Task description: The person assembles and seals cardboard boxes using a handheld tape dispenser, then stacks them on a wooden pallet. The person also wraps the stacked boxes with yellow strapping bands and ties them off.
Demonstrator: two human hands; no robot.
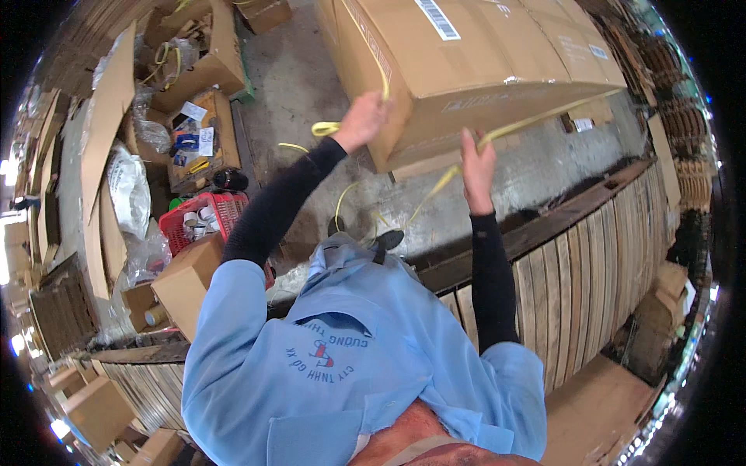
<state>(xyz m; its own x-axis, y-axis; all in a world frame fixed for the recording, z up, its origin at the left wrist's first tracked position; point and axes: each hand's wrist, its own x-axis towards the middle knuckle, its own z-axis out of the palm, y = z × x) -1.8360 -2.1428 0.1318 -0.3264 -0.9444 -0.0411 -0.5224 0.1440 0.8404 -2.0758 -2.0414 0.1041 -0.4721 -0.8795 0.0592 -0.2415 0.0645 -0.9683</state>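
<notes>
A large brown cardboard box [486,58] stands on the floor in front of me. Yellow strapping band [536,119] runs along its near right edge to my right hand [478,172], whose fingers are closed around it. From there a loose tail of band hangs toward my feet. At the box's left corner my left hand [365,122] is closed on the band, which continues up the box's left side. A looped end sticks out on the left of that fist. The palm sides of both hands are partly hidden.
Left of me stand a red plastic basket [221,210] with white rolls, a smaller cardboard box [189,283] and a worn wooden stand [225,128] with tools and papers. Stacked wooden slats [590,256] lie along my right. A tall cardboard sheet [105,132] leans at far left.
</notes>
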